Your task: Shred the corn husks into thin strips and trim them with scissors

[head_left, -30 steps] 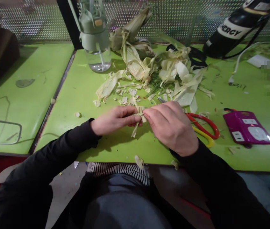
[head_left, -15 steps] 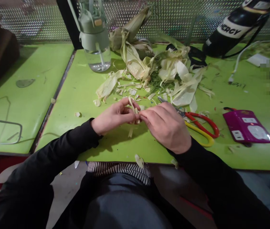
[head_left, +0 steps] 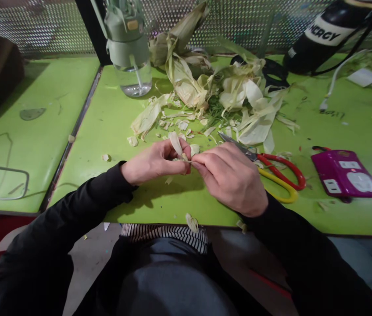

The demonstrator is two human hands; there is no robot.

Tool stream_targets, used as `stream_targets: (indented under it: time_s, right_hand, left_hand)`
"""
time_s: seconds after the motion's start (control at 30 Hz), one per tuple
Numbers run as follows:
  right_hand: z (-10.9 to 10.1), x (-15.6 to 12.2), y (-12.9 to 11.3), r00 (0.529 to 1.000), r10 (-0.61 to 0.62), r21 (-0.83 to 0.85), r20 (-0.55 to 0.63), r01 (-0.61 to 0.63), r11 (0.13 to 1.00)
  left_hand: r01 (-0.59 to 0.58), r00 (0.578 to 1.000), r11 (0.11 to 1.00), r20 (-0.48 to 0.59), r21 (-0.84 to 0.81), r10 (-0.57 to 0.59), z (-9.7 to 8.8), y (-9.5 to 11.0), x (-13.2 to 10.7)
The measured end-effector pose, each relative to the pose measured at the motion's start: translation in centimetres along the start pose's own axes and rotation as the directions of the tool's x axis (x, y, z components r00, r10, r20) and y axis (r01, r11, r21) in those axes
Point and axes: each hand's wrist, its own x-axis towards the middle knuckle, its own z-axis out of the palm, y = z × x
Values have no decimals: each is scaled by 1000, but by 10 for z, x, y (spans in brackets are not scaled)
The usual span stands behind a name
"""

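Note:
My left hand [head_left: 161, 161] pinches a pale strip of corn husk [head_left: 174, 142], whose upper end sticks up between the fingers. My right hand [head_left: 230, 177] meets it from the right, thumb and forefinger closed on a thin end of the same piece. Fingertips of both hands nearly touch, and they cover much of the husk. Just beyond my right hand lie scissors [head_left: 280, 169] with one red and one yellow handle, blades pointing to the far left. Past the hands, small husk scraps [head_left: 182, 124] are scattered on the green table [head_left: 84, 175].
A heap of dried corn husks [head_left: 187, 87] lies at the back, beside a green-topped water bottle [head_left: 130, 57]. A black bottle [head_left: 324, 37] leans at the far right. A purple socket box [head_left: 347, 173] and a white cable [head_left: 332, 83] lie on the right. Mesh [head_left: 238, 26] borders the back.
The husk strip has turned: its upper end now stands wider above my left fingers, and the lower tail has swung up and left. Both hands stay close together.

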Motion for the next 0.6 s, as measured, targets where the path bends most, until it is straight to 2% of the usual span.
stream_targets:
  time_s: [0.2,0.37,0.47,0.53,0.6]
  right_hand:
    - [0,2,1,1000,-5,47,5,4,999]
    - [-1,2,3,999,23,78,-32,-20,997]
    - [-6,5,7,983,172,288,60,-182,940]
    - [-11,7,10,931,312,430,192,-365,826]
    - [-15,10,11,871,390,493,299,-491,718]
  left_hand:
    - [27,1000,997,12,-69,-26,-4,-4,1]
    - [69,998,973,6,-219,-69,1,-6,0]
    - [57,997,964,-34,-259,-68,4,-7,1]
    - [22,996,968,-75,-251,-42,5,-8,1]
    - [-12,995,978,-101,-210,-10,5,-8,1]
